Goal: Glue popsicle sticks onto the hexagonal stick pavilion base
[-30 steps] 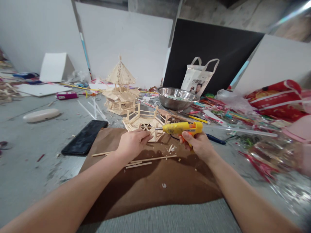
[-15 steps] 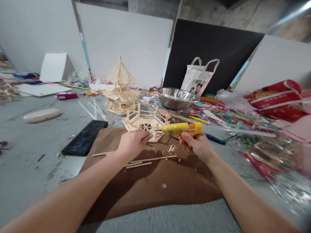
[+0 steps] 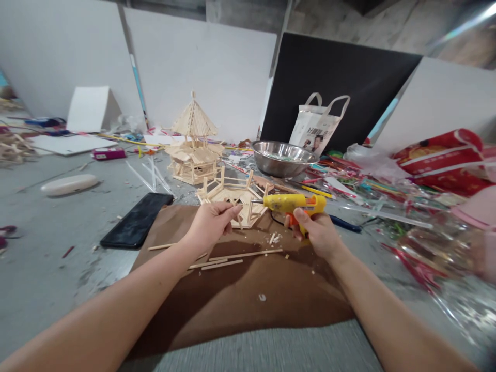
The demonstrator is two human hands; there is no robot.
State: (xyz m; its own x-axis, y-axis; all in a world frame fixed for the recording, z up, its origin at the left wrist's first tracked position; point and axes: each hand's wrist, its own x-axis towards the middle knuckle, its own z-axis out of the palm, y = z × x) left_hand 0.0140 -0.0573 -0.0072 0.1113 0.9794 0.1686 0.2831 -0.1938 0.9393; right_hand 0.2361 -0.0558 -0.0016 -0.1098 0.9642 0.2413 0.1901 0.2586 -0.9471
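My right hand is wrapped round the handle of a yellow glue gun, whose metal nozzle points left. Between its pinched fingertips, my left hand holds a small wooden stick piece, partly hidden by the fingers. The nozzle is close to these fingers, with a gap between. Just behind both hands stands a low wooden stick model with short posts and rails round its base. Several loose wooden sticks lie on a brown sheet below the hands.
A finished-looking stick pavilion with a pointed roof stands behind. A black phone lies left, near clear glue sticks. At the back are a steel bowl and a white bag. Clutter and a red bag fill the right.
My left hand has turned and drawn slightly away from the nozzle, so the held stick piece shows more. The glue gun has shifted a little to the right.
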